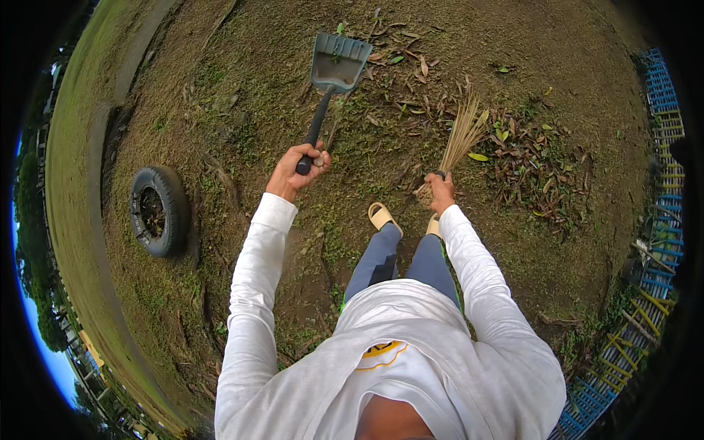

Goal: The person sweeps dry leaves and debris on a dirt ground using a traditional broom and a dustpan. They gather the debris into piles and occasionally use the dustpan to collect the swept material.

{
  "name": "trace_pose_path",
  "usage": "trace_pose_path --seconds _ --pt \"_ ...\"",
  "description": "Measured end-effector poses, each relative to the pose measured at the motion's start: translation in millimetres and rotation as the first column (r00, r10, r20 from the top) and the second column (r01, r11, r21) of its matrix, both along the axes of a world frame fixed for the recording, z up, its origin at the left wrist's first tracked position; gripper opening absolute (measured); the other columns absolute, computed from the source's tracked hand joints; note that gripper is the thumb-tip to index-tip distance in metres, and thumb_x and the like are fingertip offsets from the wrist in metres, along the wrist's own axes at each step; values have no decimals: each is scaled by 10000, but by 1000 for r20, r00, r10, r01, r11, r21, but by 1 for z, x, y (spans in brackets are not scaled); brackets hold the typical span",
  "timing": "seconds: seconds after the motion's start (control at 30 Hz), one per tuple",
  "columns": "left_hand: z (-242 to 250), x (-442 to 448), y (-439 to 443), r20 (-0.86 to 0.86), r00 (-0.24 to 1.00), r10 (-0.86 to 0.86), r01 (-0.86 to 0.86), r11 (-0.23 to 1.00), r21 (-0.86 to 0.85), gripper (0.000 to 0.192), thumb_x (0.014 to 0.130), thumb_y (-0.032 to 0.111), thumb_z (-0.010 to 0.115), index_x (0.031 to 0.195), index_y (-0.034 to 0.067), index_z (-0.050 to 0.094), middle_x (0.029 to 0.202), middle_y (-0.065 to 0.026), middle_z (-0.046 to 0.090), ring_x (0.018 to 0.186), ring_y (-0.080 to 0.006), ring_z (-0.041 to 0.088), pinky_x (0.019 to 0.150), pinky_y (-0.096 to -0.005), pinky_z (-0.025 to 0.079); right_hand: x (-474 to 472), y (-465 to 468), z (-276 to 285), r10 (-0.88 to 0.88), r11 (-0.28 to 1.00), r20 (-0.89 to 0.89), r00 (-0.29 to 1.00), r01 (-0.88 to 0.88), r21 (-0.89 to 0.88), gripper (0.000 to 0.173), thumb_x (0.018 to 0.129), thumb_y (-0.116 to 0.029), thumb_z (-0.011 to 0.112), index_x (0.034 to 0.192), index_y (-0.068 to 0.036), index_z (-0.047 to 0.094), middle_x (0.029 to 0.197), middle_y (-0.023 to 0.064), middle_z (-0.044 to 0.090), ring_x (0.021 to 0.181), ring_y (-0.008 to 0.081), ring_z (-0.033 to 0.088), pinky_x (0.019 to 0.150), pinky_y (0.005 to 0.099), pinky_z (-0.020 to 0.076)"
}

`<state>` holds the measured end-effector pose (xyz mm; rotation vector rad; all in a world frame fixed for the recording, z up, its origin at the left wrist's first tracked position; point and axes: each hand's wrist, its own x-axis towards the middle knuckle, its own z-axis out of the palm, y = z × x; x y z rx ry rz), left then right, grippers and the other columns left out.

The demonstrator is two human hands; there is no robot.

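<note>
My left hand (300, 169) is closed around the black handle of a grey-green plastic dustpan (340, 65), whose scoop points away from me. A little dirt and a green sprig lie in the scoop. In my right hand (441, 192) is a stick broom (461, 132), gripped at its dark binding with the bristles fanning forward. The bristle tips are beside a heap of dry brown and green leaves (536, 165) on the ground to the right. More scattered leaves (410, 66) lie ahead, right of the dustpan.
An old tyre (159, 212) stands on the ground at left. Exposed roots (223, 179) run through the mossy soil. A concrete edging (102, 148) curves along the far left. A blue and yellow slatted fence (668, 159) borders the right side.
</note>
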<state>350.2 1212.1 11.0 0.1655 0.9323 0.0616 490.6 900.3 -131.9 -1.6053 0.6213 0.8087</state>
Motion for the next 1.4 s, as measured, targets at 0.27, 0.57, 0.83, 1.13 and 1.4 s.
trace_pose_path --seconds 0.27,0.57,0.83,1.13,1.4 --pt "3 35 6 12 1000 29 -28 996 -79 365 713 -124 444 1060 -83 341 881 -167 379 740 -238 480 656 -355 497 -65 66 25 274 829 -538 797 89 553 298 721 -49 558 982 -11 418 736 100 528 541 199 537 469 308 492" --pt "-2 57 -24 -9 999 32 -32 999 -21 358 704 -126 447 1040 -56 345 852 -149 390 732 -230 483 646 -332 504 96 40 -47 -87 857 -492 866 317 406 161 719 -103 598 772 -43 458 621 84 540 509 199 549 433 307 475" --pt "-6 85 -58 -38 997 74 -77 993 -88 338 702 -122 448 1014 -51 340 827 -136 387 696 -228 484 628 -334 509 61 -28 4 -78 896 -267 961 185 403 189 698 0 576 817 -74 449 676 53 521 564 178 539 487 311 473" --pt "-3 145 -101 -45 998 41 -44 997 -71 322 707 -113 437 1014 -72 349 860 -158 387 740 -256 492 650 -355 506 109 -40 -26 113 821 -630 769 285 495 112 704 -64 595 780 -56 513 628 91 577 523 209 567 494 335 501" --pt "1 181 -123 -44 999 -5 -1 993 -116 317 700 -116 451 997 -56 359 861 -159 384 741 -249 478 620 -327 497 140 -99 -9 -55 978 -23 998 59 202 410 693 -41 569 1079 -53 430 767 40 472 595 155 516 494 306 452"
